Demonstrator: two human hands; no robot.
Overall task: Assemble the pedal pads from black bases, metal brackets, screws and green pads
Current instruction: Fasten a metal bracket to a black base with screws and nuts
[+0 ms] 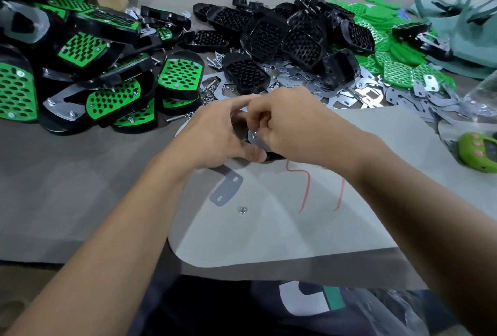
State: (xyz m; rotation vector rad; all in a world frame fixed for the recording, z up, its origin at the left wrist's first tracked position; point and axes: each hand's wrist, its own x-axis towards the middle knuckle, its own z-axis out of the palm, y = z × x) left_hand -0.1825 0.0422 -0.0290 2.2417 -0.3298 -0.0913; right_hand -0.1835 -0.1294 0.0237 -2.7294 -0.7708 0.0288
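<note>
Work position: both hands meet at mid-table, over the far part of a white board (295,228).
Left hand (215,133): fingers curl over the top and the thumb presses underneath, gripping a black base (273,157) that is mostly hidden.
Right hand (290,125): fingers are bunched, pinching at the round end of the metal bracket (254,137); I cannot tell if a screw is between them.
Bracket axis: its long arm runs from the hands down-left toward the person and ends in a slotted plate (226,190). I cannot tell if that plate touches the board.
Loose part: one nut (242,210) lies on the board, just beyond the plate.
Edges: the board's near edge is rounded at its left corner, short of the table edge.
Open room: bare board shows between the hands and the near edge; grey cover (67,187) shows to the left.
Crowding: finished pedals (107,66) far-left, loose black bases (282,37) ahead, flat brackets (349,93) and green pads (390,66) far-right.
</note>
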